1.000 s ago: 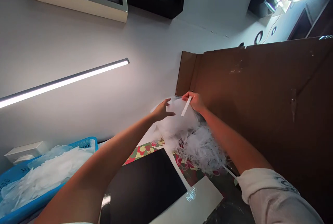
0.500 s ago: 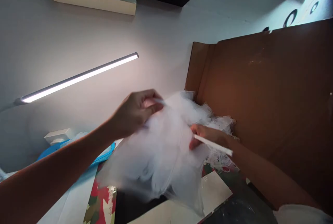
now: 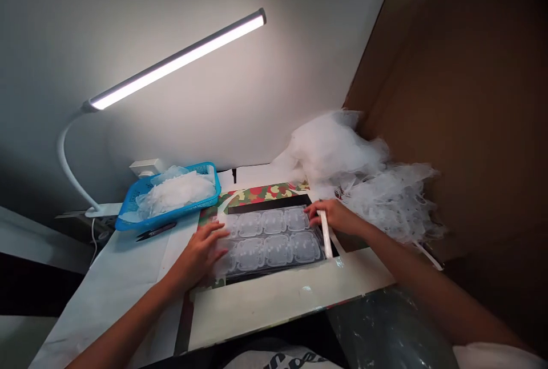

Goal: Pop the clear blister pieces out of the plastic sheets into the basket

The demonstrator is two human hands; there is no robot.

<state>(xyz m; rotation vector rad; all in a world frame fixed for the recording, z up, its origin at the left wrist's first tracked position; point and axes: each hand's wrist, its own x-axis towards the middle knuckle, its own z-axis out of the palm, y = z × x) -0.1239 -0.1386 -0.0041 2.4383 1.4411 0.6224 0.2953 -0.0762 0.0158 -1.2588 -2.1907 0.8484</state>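
A sheer white sheet (image 3: 265,240) with two rows of rounded, scallop-edged patches lies flat over a dark panel in front of me. My left hand (image 3: 206,248) rests at the sheet's left edge, fingers spread and holding nothing. At the right edge, my right hand (image 3: 331,216) has its fingers closed around a slim white stick (image 3: 326,236), which points down toward me. The fingertips of that hand touch the sheet's upper right corner. What the stick's hidden upper end looks like, I cannot tell.
Gauzy white fabric (image 3: 329,143) is heaped at the back right, beside a tall cardboard panel (image 3: 462,100). A blue basket (image 3: 169,213) with white pieces stands at the left, dark snips (image 3: 156,232) before it. A lit lamp (image 3: 180,63) hangs above.
The gauzy white fabric has left my hands and is now on the heap at the right. My left hand has opened and come down to the sheet. The stick stays in my right hand.
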